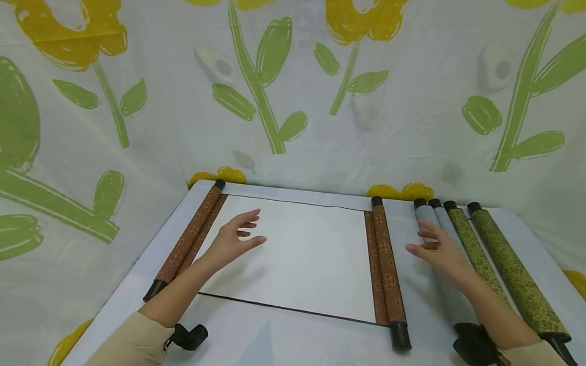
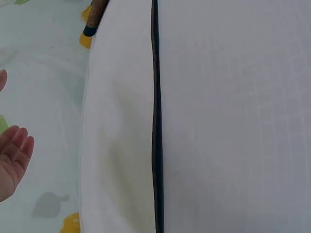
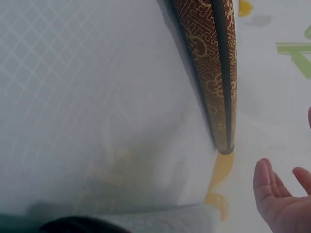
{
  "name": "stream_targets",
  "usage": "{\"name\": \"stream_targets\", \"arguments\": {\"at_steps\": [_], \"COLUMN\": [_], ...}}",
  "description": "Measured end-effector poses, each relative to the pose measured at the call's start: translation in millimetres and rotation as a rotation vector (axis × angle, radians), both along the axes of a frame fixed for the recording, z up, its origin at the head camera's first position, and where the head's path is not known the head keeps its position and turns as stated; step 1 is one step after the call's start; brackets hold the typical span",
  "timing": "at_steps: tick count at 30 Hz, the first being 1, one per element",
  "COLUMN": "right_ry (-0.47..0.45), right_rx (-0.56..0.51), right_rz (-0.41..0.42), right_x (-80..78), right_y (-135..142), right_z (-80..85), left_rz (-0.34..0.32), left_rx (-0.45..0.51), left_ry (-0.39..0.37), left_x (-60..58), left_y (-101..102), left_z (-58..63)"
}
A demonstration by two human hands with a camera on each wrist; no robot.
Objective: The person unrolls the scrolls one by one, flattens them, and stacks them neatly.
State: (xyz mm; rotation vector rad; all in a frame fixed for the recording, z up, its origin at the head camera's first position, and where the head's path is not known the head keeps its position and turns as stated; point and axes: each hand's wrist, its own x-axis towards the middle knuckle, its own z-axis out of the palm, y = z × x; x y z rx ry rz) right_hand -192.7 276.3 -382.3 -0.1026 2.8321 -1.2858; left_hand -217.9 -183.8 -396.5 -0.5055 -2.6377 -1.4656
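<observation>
A hanging scroll [image 1: 300, 253] lies unrolled on the white table, its blank white sheet edged by thin dark lines. Brown patterned rollers with black end knobs bound it: a left roller [image 1: 189, 238] and a right roller [image 1: 388, 267], whose gold-figured brocade [image 3: 206, 63] fills part of the right wrist view. Above the sheet's left part is my left hand [image 1: 233, 237], thumb and fingers spread apart around nothing; its fingers [image 2: 20, 148] show at the left wrist view's edge. My right hand [image 1: 443, 255] is over a grey-blue rolled scroll [image 1: 451, 301], fingers loosely bent, holding nothing.
Two green patterned rolled scrolls, one inner [image 1: 479, 254] and one outer [image 1: 520, 271], lie along the table's right side beside another grey-blue roll [image 1: 446, 223]. Behind the white table [image 1: 229, 342] hangs a flower-printed curtain [image 1: 170, 92].
</observation>
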Motion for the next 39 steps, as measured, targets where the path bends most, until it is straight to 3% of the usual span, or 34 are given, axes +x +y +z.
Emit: {"name": "stream_targets", "arguments": {"at_steps": [9,17,22,27,34,39], "right_ry": [0.034,0.003,-0.019,0.015,0.038,0.031], "right_rx": [0.044,0.057,0.120,0.221,0.311,0.345], "right_rz": [-0.025,0.018,0.035,0.072,0.077,0.067], "right_x": [12.5,23.7,28.0,32.6,39.0,43.7], "right_y": [13,33,46,57,67,70], "right_z": [7.4,7.3,0.5,-12.0,-30.7,-35.6], "left_rz": [-0.066,-0.132,-0.162,-0.195,-0.233,-0.245], "left_rx": [0.027,0.073,0.067,0.050,0.103,0.108], "left_ry": [0.010,-0.005,0.012,0.019,-0.022,-0.046], "left_x": [-1.5,-3.3,-3.3,-3.3,-1.4,-0.5], "left_y": [27,59,78,95,112,123], "left_z": [-0.7,1.2,2.8,3.2,5.7,5.6]}}
